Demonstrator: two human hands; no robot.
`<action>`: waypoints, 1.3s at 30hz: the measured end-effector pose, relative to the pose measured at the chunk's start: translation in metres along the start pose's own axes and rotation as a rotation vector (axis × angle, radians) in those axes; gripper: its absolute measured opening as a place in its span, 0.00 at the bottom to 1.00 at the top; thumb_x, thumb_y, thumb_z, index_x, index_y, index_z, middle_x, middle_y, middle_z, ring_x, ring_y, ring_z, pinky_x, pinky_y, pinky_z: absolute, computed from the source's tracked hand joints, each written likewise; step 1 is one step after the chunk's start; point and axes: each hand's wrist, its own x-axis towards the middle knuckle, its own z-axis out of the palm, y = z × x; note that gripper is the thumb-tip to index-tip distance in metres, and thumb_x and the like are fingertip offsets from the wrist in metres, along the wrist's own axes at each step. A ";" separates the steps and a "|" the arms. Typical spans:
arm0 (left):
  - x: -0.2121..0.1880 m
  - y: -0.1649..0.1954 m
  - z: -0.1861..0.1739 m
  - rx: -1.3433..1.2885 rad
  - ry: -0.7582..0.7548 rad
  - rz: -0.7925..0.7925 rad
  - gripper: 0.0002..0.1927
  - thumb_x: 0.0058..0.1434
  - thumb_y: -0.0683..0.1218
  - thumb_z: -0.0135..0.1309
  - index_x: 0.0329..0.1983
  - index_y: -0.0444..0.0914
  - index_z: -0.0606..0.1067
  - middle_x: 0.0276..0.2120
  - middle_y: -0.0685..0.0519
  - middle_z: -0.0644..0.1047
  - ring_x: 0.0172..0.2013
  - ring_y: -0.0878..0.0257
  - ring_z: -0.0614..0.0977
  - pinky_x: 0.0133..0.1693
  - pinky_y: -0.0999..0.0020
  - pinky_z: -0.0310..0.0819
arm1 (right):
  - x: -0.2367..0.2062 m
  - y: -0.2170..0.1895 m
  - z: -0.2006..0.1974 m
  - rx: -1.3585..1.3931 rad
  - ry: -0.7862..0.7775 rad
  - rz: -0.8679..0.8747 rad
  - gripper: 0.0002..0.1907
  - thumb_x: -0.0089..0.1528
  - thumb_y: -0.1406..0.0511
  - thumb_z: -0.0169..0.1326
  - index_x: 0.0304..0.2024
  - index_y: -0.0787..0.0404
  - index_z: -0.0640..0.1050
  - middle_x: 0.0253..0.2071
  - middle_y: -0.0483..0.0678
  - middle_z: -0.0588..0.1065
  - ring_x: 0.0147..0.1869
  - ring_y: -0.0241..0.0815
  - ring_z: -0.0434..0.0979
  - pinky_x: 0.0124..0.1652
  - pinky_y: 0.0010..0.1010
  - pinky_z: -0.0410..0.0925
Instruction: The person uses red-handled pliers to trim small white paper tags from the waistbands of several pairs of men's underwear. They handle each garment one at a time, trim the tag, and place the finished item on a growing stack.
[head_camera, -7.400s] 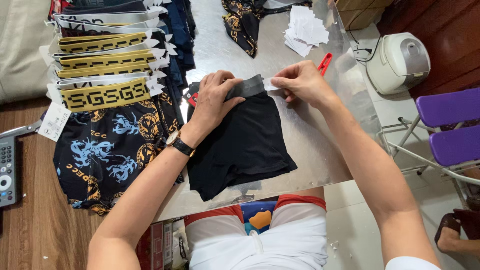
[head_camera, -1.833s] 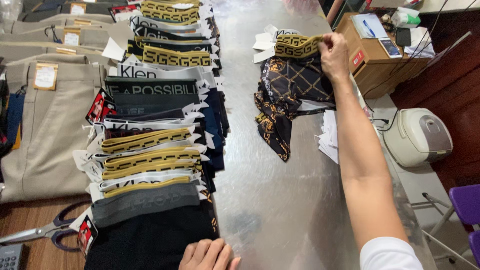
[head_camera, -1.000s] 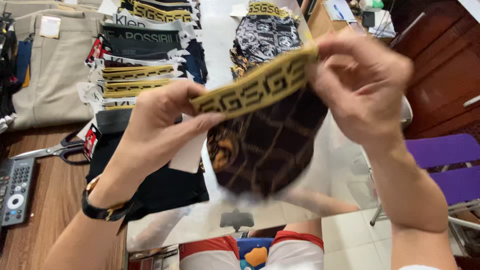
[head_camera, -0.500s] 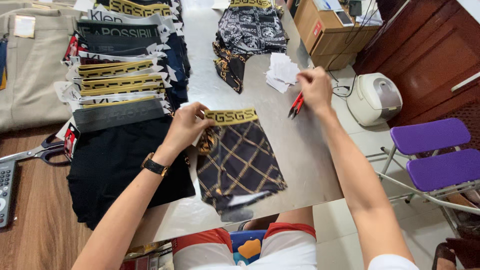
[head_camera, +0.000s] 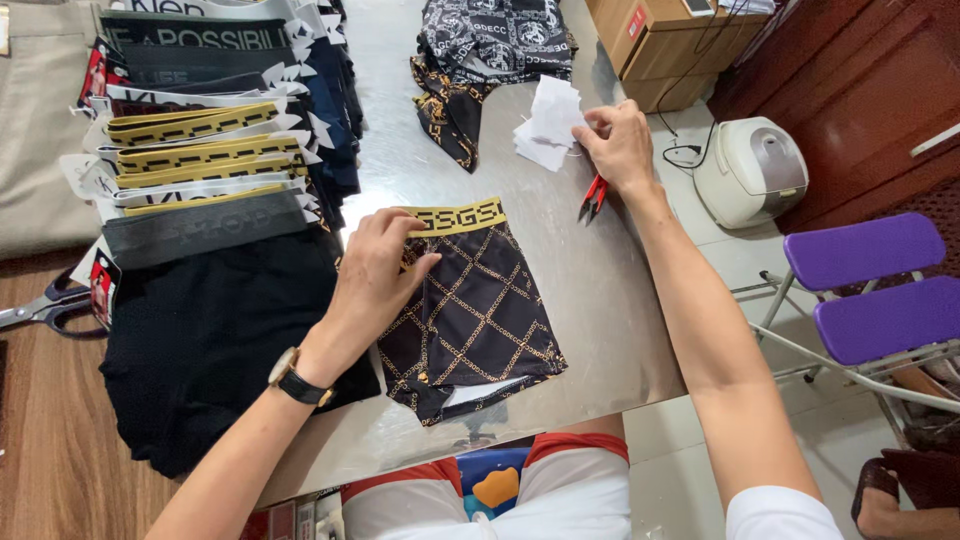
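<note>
black briefs (head_camera: 470, 310) are pinned flat under the spread left hand (head_camera: 375, 275); a tag (head_camera: 548, 125) is pinched by the right hand (head_camera: 620, 148), not yet attached.

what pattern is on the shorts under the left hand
Black shorts with a gold diamond lattice and a gold waistband; the head view shows it under the left hand.

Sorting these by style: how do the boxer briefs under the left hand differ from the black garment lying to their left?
The boxer briefs carry a gold lattice print on black; the black garment is plain. The briefs show a gold waistband, the black garment shows none. The left hand rests on the briefs; nothing touches the black garment. Both lie flat on the steel table.
</note>
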 end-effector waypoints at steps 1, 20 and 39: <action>-0.002 0.001 0.003 0.001 0.004 0.009 0.21 0.56 0.44 0.67 0.48 0.31 0.74 0.50 0.43 0.75 0.50 0.47 0.76 0.51 0.55 0.71 | -0.001 -0.002 0.002 0.020 0.017 -0.024 0.17 0.60 0.59 0.69 0.46 0.61 0.84 0.41 0.51 0.74 0.44 0.45 0.78 0.45 0.38 0.71; -0.017 -0.007 0.024 -0.015 -0.064 0.010 0.17 0.56 0.43 0.66 0.46 0.33 0.76 0.48 0.47 0.74 0.51 0.50 0.75 0.51 0.57 0.70 | 0.003 0.004 0.017 0.308 0.030 0.281 0.15 0.55 0.63 0.74 0.31 0.64 0.80 0.27 0.45 0.80 0.29 0.29 0.77 0.30 0.22 0.67; 0.018 -0.038 0.058 -0.916 0.005 -0.342 0.09 0.67 0.42 0.59 0.48 0.33 0.80 0.38 0.55 0.83 0.37 0.72 0.83 0.40 0.80 0.78 | -0.077 -0.119 0.027 0.886 -0.722 0.146 0.12 0.66 0.66 0.62 0.50 0.67 0.83 0.37 0.45 0.79 0.34 0.26 0.73 0.32 0.19 0.66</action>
